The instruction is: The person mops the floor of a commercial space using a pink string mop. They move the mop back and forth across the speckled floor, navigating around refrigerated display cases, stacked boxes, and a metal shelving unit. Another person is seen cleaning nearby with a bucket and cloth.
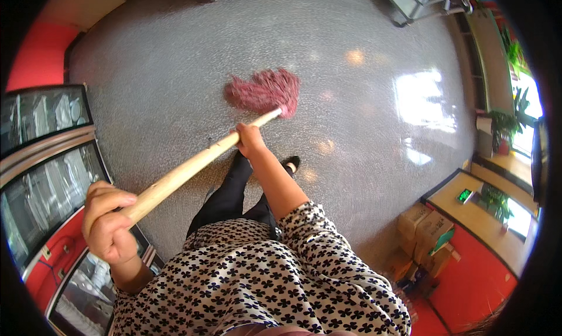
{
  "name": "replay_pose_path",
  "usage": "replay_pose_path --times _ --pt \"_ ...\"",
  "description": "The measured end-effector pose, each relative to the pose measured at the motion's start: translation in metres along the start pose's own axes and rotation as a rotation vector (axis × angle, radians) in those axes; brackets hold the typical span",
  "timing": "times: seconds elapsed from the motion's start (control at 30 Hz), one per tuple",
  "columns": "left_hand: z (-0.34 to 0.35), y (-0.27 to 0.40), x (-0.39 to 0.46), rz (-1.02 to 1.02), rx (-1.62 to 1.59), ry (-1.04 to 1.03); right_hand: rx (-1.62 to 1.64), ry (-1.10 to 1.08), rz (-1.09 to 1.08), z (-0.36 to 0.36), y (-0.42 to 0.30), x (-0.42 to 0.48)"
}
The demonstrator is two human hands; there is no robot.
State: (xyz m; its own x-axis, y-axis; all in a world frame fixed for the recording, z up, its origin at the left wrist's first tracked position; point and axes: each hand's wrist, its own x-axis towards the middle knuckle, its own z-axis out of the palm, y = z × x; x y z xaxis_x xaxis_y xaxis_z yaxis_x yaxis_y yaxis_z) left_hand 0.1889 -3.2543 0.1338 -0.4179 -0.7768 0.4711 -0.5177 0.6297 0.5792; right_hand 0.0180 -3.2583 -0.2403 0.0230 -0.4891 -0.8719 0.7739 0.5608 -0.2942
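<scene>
My left hand (109,224) is closed round the upper end of a string mop's wooden handle (189,165), at the lower left. Farther down the pole, near the middle of the view, my right hand (250,139) grips it too. The handle slants away from me up to the right. At its far end the reddish-pink mop head (265,90) lies spread on the grey speckled floor (351,116), beyond my feet. The strands look slightly blurred.
Glass-fronted cabinets (61,173) holding wrapped items line the left side. At the lower right, cardboard boxes (432,233) are stacked beside a red-fronted counter (476,261). A metal-framed piece of furniture (412,4) stands at the top right. Potted plants (502,127) stand by the right-hand window.
</scene>
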Motion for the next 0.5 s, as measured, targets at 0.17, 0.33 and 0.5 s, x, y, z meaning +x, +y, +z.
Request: replay_pose_path --times 0.17,0.33,0.5 --pt "0.079 -0.017 0.028 0.127 -0.222 -0.175 0.177 0.178 -0.113 -0.108 -0.037 -0.022" --pt "0.207 -0.035 0.062 0.017 -0.49 -0.266 0.43 0.311 -0.255 -0.239 -0.063 -0.003" --pt "0.323 -0.039 0.068 -1.195 -1.278 0.002 0.647 0.609 -0.242 -0.285 -0.089 0.025"
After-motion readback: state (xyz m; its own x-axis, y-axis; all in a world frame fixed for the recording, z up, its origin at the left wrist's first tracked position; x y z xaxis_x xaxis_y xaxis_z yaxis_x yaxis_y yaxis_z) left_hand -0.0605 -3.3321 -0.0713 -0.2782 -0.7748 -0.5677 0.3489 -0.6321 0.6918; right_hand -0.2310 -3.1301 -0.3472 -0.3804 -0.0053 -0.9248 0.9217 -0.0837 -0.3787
